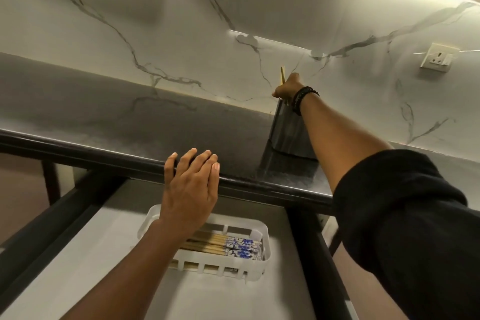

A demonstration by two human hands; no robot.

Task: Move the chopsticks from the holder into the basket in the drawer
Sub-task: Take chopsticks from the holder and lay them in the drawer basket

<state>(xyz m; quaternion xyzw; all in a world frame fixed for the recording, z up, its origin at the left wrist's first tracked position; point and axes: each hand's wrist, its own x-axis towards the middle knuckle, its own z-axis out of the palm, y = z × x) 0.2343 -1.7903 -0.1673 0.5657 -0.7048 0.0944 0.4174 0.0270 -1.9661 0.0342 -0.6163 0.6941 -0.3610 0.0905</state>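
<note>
Chopsticks: some already lie flat in the white basket point(255, 266) in the open drawer point(98, 247), wood ends to the left, blue-white ends to the right. A few more point(282, 76) poke up from the right hand, at the top of the dark holder point(288, 135).
Right hand point(287, 88): reaches far out, fingers closed round the sticks right at the holder's mouth. Can't tell how many it has, or if tips are out of the holder yet.
Left hand point(191, 187): fingers spread, nothing in it. Fingertips rest on the counter's front edge, palm hangs over the basket's far-left corner.
Holder: stands on the dark counter point(104, 117), back by the marble wall point(181, 21), near the right side.
Basket: sits near the back of the drawer, just under the counter's front edge.
Do it well, I think: pull sticks straight up so the holder won't tip; keep a firm pinch so none slip.
Then: bring them low over the counter edge & lay them same way as the others, blue ends right.
Left hand tip: move it off the basket, or it blocks the drop.
</note>
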